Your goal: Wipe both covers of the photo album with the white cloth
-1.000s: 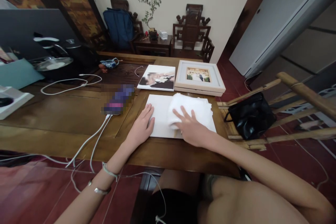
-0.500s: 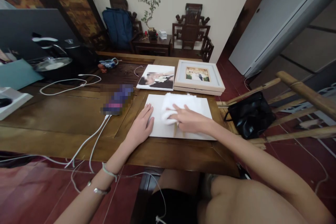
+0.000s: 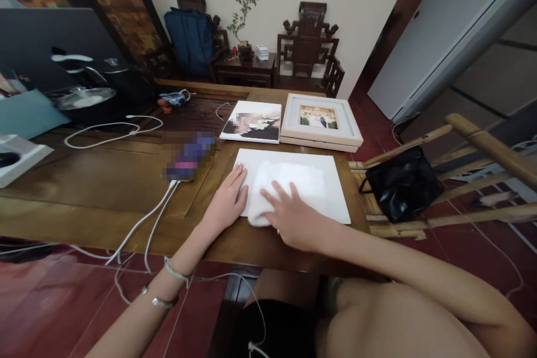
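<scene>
A white board or panel (image 3: 335, 196) lies flat near the front edge of the wooden table. My left hand (image 3: 226, 196) rests on its left edge, fingers stretched out and flat, holding nothing. On the board's lower left part is a folded white cloth (image 3: 259, 201), and its near corner hangs slightly past the board's front edge. My right hand (image 3: 293, 212) presses down on this cloth with its fingers spread, open rather than wrapped round it. Part of the cloth is hidden under the palm.
Behind the board lie a photo print panel (image 3: 251, 123) and a stack of pale framed pictures (image 3: 321, 120). A phone (image 3: 191, 156) with white cables (image 3: 142, 224) sits to the left. A black bag (image 3: 400, 184) is on a bamboo chair (image 3: 486, 134) at right.
My right hand has moved toward me with the cloth, from the board's middle to its front edge, and its fingers have spread wider. My left hand has stayed in place.
</scene>
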The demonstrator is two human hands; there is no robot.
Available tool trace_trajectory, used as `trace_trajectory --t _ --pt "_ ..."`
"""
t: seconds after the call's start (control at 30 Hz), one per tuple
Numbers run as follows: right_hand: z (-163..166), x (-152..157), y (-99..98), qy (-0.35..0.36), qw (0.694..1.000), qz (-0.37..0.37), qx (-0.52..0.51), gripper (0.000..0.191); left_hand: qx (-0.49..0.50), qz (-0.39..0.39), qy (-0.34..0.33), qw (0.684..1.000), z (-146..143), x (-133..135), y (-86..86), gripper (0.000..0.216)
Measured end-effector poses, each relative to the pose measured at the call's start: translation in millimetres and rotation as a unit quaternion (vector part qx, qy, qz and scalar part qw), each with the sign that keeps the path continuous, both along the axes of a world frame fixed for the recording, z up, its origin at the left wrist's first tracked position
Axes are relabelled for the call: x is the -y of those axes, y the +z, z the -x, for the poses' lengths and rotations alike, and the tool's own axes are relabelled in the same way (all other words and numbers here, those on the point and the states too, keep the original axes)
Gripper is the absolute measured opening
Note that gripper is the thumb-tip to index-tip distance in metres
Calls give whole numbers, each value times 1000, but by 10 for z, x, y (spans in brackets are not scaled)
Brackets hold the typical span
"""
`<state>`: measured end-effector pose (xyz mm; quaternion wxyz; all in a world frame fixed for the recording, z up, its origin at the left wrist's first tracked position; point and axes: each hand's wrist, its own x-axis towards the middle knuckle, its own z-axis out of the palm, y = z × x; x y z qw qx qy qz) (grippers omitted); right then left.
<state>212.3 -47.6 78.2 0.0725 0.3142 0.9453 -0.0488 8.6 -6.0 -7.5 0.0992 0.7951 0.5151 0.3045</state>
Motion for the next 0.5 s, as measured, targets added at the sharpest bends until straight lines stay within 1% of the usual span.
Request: trace_trajectory --t 0.1,0.17,0.23,0.3,0.37,0.4,0.5 --pt "5 218 231 72 992 99 13 39 5 9 -1 1000 4 6 16 48" --pt "-4 221 327 103 986 129 -7 36 11 17 -4 1000 13 6 15 48" --pt "-21 131 349 93 984 149 -25 39 15 19 -10 1000 25 1 3 49" --pt "-38 -22 310 54 985 161 -34 43 15 15 -12 1000 33 -8 -14 49" --pt "-49 -216 232 17 988 148 -41 44 15 8 -10 1000 33 -16 -25 49" --pt "-51 -323 182 2 991 128 -48 44 15 5 -7 1000 30 -18 -27 49" --pt "-41 -641 9 -33 997 31 -68 45 16 1 -2 1000 17 -14 -14 49"
